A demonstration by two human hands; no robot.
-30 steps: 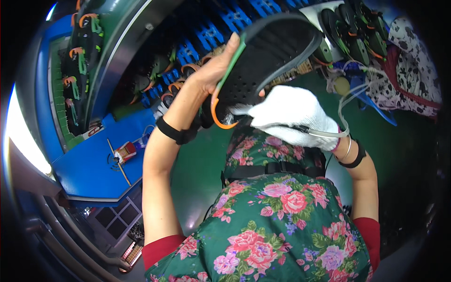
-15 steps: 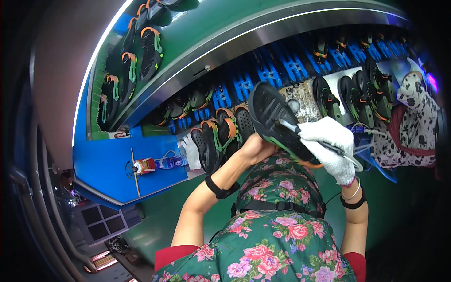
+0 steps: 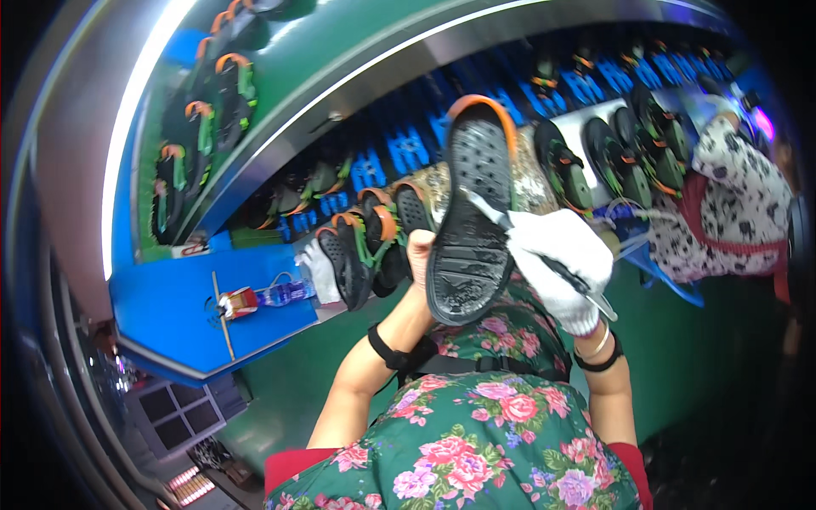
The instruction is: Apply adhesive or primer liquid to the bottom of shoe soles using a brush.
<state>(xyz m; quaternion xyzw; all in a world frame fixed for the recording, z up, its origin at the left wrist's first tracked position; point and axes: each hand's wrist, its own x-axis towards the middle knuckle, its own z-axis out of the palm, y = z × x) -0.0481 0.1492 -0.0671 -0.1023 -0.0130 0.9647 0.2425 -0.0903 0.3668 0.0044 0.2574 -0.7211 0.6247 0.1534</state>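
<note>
A black shoe sole [image 3: 470, 255] with an orange rim at its far end stands tilted in front of me. Its surface looks wet, pitted with small holes at the far half and ribbed at the near half. My bare left hand [image 3: 420, 257] grips the sole by its left edge, with most fingers hidden behind it. In a white knitted glove, my right hand [image 3: 561, 265] is closed around a glue brush [image 3: 486, 207] with a pale tip and a thin tube. The brush tip lies at the middle of the sole's surface.
More soles [image 3: 344, 255] lean together on the left. Black-and-green soles [image 3: 616, 161] lie at the right, before blue racks [image 3: 408, 149]. A metal-edged conveyor [image 3: 340, 110] carries others. A bottle [image 3: 285, 293] lies on a blue side table [image 3: 170, 297]. A person's patterned sleeve [image 3: 731, 204] is at far right.
The sole has been turned so its orange end points away from me and its inner face shows more fully. The brush has moved left with my right hand; the whole view has shifted slightly.
</note>
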